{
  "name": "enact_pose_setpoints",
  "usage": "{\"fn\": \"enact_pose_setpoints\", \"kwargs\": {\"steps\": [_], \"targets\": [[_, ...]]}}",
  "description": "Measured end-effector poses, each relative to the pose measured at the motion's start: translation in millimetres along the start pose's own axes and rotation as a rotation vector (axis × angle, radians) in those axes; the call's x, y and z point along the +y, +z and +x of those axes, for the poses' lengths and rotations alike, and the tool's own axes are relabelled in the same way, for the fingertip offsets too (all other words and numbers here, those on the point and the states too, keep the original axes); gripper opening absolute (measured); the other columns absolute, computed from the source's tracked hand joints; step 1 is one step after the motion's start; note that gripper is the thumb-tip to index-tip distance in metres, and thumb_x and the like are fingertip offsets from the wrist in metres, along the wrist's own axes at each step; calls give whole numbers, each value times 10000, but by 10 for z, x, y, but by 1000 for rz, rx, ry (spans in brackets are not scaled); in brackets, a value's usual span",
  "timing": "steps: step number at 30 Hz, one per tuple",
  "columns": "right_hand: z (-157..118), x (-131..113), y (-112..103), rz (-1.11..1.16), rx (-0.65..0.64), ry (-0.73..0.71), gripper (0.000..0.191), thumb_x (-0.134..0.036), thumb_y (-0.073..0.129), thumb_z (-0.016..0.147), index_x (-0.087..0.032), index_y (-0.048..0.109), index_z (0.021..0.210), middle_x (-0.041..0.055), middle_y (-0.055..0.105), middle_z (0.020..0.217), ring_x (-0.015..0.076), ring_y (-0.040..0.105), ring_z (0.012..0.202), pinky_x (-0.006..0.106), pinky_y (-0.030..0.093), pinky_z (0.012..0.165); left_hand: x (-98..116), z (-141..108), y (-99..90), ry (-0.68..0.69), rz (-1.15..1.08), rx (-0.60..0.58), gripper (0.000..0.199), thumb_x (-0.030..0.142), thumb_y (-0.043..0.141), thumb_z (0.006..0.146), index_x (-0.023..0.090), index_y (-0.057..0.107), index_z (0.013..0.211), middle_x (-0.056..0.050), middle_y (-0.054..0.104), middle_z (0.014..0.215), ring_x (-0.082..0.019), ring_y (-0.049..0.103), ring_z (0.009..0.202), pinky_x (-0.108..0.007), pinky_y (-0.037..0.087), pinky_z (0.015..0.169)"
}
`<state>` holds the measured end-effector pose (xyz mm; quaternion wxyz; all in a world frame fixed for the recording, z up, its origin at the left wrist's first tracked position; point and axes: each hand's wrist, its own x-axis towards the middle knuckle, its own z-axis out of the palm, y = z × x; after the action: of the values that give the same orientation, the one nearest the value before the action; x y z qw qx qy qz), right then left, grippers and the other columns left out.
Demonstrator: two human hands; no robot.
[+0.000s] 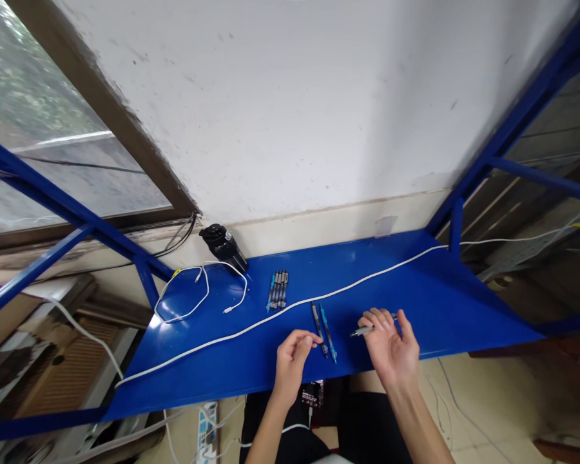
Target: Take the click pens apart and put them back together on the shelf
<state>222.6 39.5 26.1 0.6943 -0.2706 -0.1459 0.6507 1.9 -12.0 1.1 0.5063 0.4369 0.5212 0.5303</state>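
My right hand (391, 348) is palm up, its fingers curled over a grey pen (362, 331) whose end sticks out to the left. My left hand (292, 361) has its thumb and index finger pinched together, with nothing visible between them. Those fingertips reach the edge of another grey pen (318, 325) lying on the blue table (367, 290); I cannot tell whether they press on it. Close beside that pen lies a light-blue pen (327, 332). Farther back, a row of several pens (278, 290) lies side by side, the leftmost of them light blue.
A white cable (343, 289) crosses the table between the two pen groups. Behind at the left stand a black bottle (225, 248) and a looped white charging cable (207, 290). Blue metal frames flank the table, and a wall rises behind it. A power strip (207, 432) lies below.
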Motion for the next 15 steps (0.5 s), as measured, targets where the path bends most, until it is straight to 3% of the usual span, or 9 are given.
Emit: {"fn": "enact_pose_setpoints", "kwargs": {"steps": [3, 8, 10, 15], "targets": [[18, 24, 48, -91, -13, -21, 437, -618, 578, 1072, -277, 484, 815, -12, 452, 823, 213, 500, 752, 455, 533, 809, 11, 0, 5, -3, 1, -4, 389, 533, 671, 1048, 182, 818, 971, -121, 826, 1011, -282, 729, 975, -361, 545, 922], [53, 139, 100, -254, -44, -73, 455, -734, 548, 1055, -301, 636, 948, -38, 385, 748, 172, 411, 617, 352, 466, 627, -5, 4, 9, 0, -8, -2, 391, 534, 666, 1050, 181, 815, 970, -118, 828, 1010, -279, 731, 968, -354, 543, 912], [89, 204, 124, -394, -108, -108, 426, -713, 578, 1054, -303, 693, 1036, -25, 450, 752, 175, 459, 634, 354, 463, 634, -13, 5, 7, 4, -4, -5, 389, 524, 656, 1060, 181, 812, 967, -116, 826, 1006, -276, 729, 970, -351, 539, 908], [309, 396, 246, -952, -350, -212, 372, -570, 616, 1091, -299, 730, 1317, 80, 721, 1133, 268, 664, 1015, 439, 538, 924, -1, 2, -5, 12, -18, -10, 365, 497, 658, 1068, 180, 812, 974, -109, 822, 997, -267, 729, 966, -348, 536, 916]]}}
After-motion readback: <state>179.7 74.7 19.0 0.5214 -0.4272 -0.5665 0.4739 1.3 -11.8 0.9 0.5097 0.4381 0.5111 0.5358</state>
